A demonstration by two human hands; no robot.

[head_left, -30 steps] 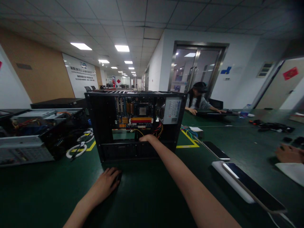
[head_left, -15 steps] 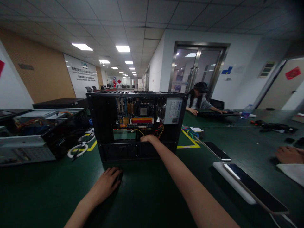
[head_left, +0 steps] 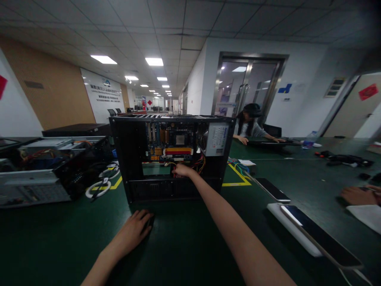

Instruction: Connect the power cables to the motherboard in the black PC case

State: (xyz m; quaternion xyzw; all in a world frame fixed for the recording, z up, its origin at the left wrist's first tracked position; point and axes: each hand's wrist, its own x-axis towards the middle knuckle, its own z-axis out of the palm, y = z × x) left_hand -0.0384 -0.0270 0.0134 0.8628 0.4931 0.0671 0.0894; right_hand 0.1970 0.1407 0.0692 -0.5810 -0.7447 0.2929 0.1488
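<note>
An open black computer case point(head_left: 149, 190) stands on the green table in front of me. Inside it are a motherboard point(head_left: 179, 140) with red and yellow memory slots and a silver power supply point(head_left: 216, 139) at the upper right. My right hand point(head_left: 183, 170) reaches into the lower part of the case, below the motherboard. Its fingers are drawn together by a small dark and red item that I cannot make out. Thin coloured cables point(head_left: 201, 163) hang just right of this hand. In front of the case, my left hand point(head_left: 136, 227) rests on the table, fingers stretched out and slightly bent.
Another opened computer case point(head_left: 35, 188) lies at the left, with a coiled white cable point(head_left: 98, 190) beside it. To the right are a dark phone point(head_left: 272, 190) and a phone on a white block point(head_left: 321, 234). A co-worker's hand point(head_left: 358, 195) is at the right edge; another person point(head_left: 248, 125) sits behind.
My right hand has risen slightly inside the case, and a dark and red item now shows at its fingertips. My left hand stays put. The co-worker's hand at right has shifted a little left.
</note>
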